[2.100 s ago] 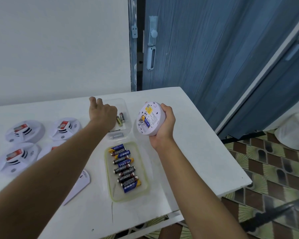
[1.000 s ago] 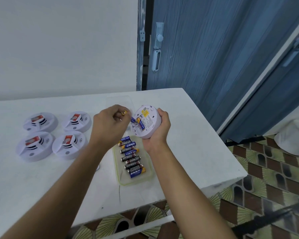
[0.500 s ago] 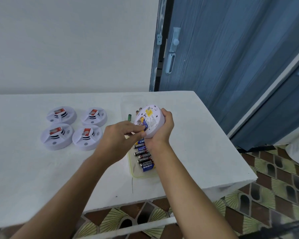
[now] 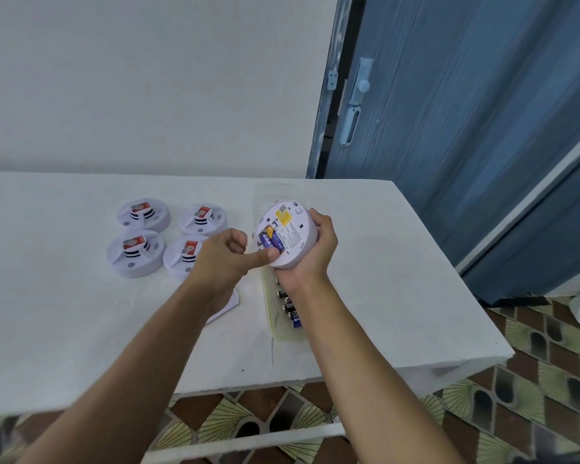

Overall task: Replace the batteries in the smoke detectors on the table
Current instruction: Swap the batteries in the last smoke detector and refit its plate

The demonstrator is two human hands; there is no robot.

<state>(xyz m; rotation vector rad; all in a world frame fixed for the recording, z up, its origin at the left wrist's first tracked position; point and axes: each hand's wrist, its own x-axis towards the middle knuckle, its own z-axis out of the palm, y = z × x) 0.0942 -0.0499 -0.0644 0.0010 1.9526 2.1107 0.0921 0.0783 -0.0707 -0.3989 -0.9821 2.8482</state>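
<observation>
My right hand (image 4: 317, 254) grips a white round smoke detector (image 4: 293, 229), back side up, above the table. Its open compartment shows two blue batteries (image 4: 271, 241) side by side. My left hand (image 4: 220, 259) is curled into a fist and its outstretched thumb presses on the lower end of the batteries. A greenish tray (image 4: 283, 334) with several batteries (image 4: 290, 309) lies under my right wrist, partly hidden. To the left, several other smoke detectors (image 4: 135, 252) sit in a square group.
A white cover plate (image 4: 230, 304) pokes out from under my left forearm. A clear tray (image 4: 275, 192) lies behind the held detector, mostly hidden. The white table (image 4: 416, 296) ends at the right and front; a blue door (image 4: 449, 112) stands behind.
My left hand came back from the clear tray to the detector and set a battery in the compartment. Now only its thumb presses there. The view has shifted left.
</observation>
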